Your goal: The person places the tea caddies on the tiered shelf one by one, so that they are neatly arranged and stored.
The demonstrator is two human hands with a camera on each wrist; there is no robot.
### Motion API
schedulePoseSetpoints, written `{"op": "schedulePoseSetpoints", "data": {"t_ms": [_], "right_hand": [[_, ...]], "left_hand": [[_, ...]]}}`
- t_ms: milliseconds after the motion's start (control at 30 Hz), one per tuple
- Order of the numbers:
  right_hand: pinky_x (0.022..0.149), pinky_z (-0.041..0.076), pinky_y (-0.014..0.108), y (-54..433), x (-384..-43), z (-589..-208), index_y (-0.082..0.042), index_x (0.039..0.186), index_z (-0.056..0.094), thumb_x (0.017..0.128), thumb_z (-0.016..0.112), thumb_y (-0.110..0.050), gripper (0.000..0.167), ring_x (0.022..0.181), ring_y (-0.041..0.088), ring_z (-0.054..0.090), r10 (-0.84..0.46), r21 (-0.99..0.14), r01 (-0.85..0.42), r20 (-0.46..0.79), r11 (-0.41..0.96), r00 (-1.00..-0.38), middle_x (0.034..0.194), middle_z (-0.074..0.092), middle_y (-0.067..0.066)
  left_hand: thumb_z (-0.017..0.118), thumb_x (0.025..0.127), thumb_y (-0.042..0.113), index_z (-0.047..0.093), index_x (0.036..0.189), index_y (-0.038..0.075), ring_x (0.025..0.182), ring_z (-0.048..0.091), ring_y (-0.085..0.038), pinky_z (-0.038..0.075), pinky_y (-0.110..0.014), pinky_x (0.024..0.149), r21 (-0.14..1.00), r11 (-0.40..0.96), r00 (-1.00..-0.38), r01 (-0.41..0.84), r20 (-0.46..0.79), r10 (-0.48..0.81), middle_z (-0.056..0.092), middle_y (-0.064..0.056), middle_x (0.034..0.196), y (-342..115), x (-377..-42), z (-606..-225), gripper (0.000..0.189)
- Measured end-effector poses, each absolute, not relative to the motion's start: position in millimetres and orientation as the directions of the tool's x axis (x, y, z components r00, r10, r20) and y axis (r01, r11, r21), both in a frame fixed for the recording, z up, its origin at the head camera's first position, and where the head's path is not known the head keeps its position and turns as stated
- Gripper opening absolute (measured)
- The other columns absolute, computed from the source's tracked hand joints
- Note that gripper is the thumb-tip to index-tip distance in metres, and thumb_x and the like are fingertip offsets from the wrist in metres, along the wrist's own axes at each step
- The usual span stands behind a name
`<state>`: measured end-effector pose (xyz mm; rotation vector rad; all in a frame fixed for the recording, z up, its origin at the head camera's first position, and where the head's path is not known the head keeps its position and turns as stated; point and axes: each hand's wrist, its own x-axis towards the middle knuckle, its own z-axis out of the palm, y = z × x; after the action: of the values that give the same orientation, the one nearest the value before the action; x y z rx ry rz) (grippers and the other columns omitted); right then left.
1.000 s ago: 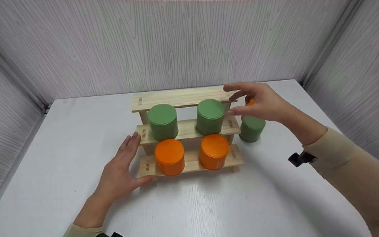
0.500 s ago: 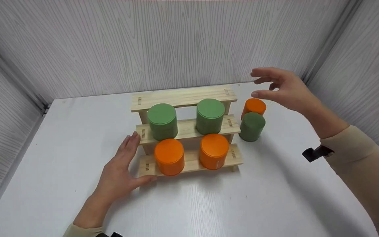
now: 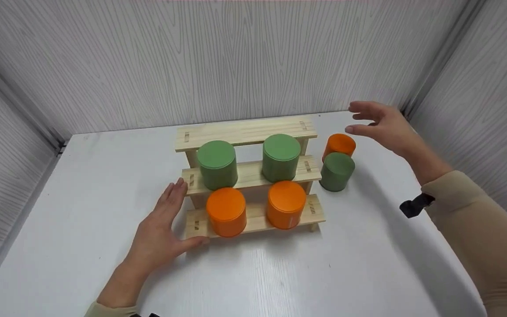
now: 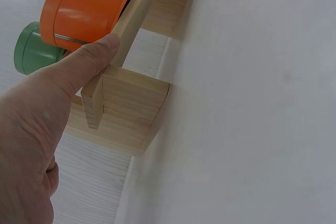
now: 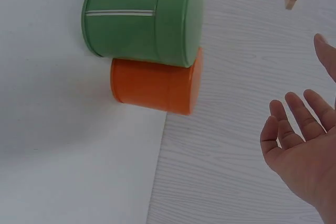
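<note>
A three-step wooden rack [image 3: 253, 169] stands on the table. Two green tins, one left [image 3: 217, 165] and one right [image 3: 281, 157], sit on its middle step; below them, the bottom step carries a left orange tin [image 3: 226, 212] and a right orange tin [image 3: 286, 204]. My left hand [image 3: 159, 235] lies against the rack's left end, fingers and thumb extended; in the left wrist view the thumb [image 4: 86, 62] rests on the bottom step's edge. My right hand [image 3: 385, 127] hovers with spread fingers, holding nothing, near another orange tin [image 3: 340, 144] and green tin [image 3: 337, 171] right of the rack.
Those two tins stand close together on the white table [image 3: 258, 281], the orange one behind the green. The rack's top step [image 3: 244, 132] lies near the table's back edge. Grey wood-grain panels [image 3: 236, 57] rise behind and at both sides.
My right hand has moved right, away from the rack's upper right side, and dipped slightly in the last half second. The left hand keeps its place; the tins on the rack have not moved.
</note>
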<state>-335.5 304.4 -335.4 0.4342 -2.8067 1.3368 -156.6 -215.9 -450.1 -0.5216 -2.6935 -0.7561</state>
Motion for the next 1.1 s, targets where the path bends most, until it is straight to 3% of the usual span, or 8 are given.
{"op": "schedulePoseSetpoints", "data": {"t_ms": [100, 300, 733, 1100], "right_hand": [[0.115, 0.046, 0.057, 308, -342, -347, -0.017, 0.158, 0.051, 0.096, 0.082, -0.037, 0.073, 0.143, 0.03, 0.051, -0.228, -0.784, -0.206, 0.084, 0.585, -0.97, 0.157, 0.053, 0.006], [0.118, 0.041, 0.06, 309, -353, -370, -0.013, 0.16, 0.048, 0.096, 0.082, -0.036, 0.076, 0.148, 0.033, 0.046, -0.222, -0.814, -0.146, 0.021, 0.562, -0.975, 0.161, 0.049, 0.01], [0.122, 0.039, 0.053, 305, -366, -399, -0.011, 0.163, 0.043, 0.097, 0.08, -0.034, 0.079, 0.15, 0.033, 0.043, -0.208, -0.844, -0.056, -0.066, 0.534, -0.976, 0.165, 0.042, 0.013], [0.123, 0.038, 0.053, 300, -371, -411, -0.011, 0.163, 0.043, 0.093, 0.083, -0.045, 0.087, 0.147, 0.034, 0.044, -0.164, -0.82, -0.004, -0.11, 0.572, -0.98, 0.163, 0.046, 0.013]], "left_hand": [[0.101, 0.068, 0.044, 0.022, 0.171, 0.017, 0.161, 0.022, -0.026, 0.04, -0.055, 0.119, 0.44, 0.794, -0.889, 0.419, 0.374, 0.262, 0.023, 0.003, 0.176, -216, -157, -450, 0.133], [0.1, 0.07, 0.048, 0.021, 0.172, 0.019, 0.161, 0.022, -0.026, 0.039, -0.055, 0.12, 0.442, 0.798, -0.894, 0.41, 0.367, 0.257, 0.021, 0.004, 0.176, -216, -156, -450, 0.132], [0.102, 0.068, 0.044, 0.024, 0.171, 0.017, 0.161, 0.022, -0.024, 0.037, -0.053, 0.122, 0.45, 0.793, -0.894, 0.41, 0.371, 0.252, 0.024, 0.004, 0.176, -215, -155, -449, 0.132], [0.101, 0.07, 0.045, 0.021, 0.171, 0.019, 0.162, 0.022, -0.024, 0.037, -0.054, 0.122, 0.452, 0.797, -0.901, 0.4, 0.352, 0.252, 0.023, 0.003, 0.176, -216, -156, -449, 0.132]]}}
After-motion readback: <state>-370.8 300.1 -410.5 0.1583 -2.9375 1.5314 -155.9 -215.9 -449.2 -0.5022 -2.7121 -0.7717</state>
